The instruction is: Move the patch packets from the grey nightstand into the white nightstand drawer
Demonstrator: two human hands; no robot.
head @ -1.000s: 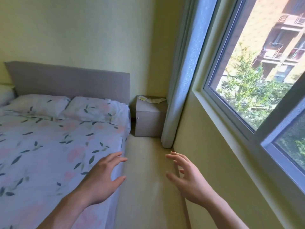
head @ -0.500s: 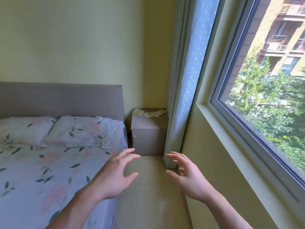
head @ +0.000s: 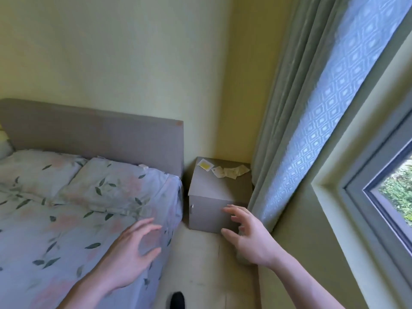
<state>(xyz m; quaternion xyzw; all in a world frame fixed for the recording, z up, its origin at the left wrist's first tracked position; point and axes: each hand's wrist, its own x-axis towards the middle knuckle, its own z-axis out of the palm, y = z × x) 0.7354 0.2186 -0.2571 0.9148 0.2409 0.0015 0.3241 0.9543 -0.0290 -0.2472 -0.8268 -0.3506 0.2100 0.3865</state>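
The grey nightstand (head: 211,192) stands in the corner between the bed and the curtain. On its top lie several patch packets (head: 229,171), pale and crumpled, and one with a yellow square (head: 205,166) at the left. My left hand (head: 133,248) hovers over the bed's edge, fingers spread, holding nothing. My right hand (head: 247,235) is raised in front of the nightstand's lower right corner, fingers loosely spread and empty. Neither hand touches the packets. The white nightstand is not in view.
A bed (head: 66,219) with a floral cover, pillows and a grey headboard (head: 100,132) fills the left. A curtain (head: 301,130) and a window wall (head: 367,197) close the right. A narrow strip of floor (head: 196,264) leads to the nightstand.
The view has come closer to the grey nightstand, which looks larger now. Both hands stay raised and empty, the right one now in front of the nightstand.
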